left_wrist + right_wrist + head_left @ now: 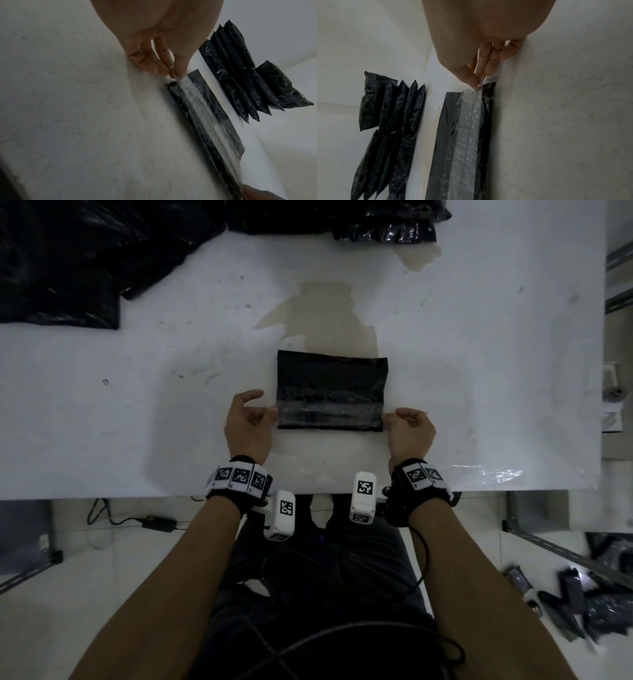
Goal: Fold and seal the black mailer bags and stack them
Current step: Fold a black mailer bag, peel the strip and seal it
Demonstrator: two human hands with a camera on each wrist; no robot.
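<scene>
A folded black mailer bag (pixel 331 385) lies flat on the white table (pixel 137 412) straight ahead of me. A clear strip of tape (pixel 329 411) runs across its near part. My left hand (pixel 251 419) pinches the strip's left end (pixel 177 79) between thumb and fingers. My right hand (pixel 407 428) pinches the right end (pixel 478 86) the same way. The strip (pixel 469 128) lies stretched along the bag (pixel 447 135) between both hands. Finished black packets (pixel 383 232) stand in rows at the table's far edge, and they also show as packets (pixel 243 83) and packets (pixel 390 121) in the wrist views.
A large heap of loose black bags (pixel 68 258) covers the table's far left corner. A brownish stain (pixel 325 313) marks the table just beyond the bag. Clear film (pixel 496 474) lies at the near right edge. More black bags (pixel 589 604) lie on the floor at right.
</scene>
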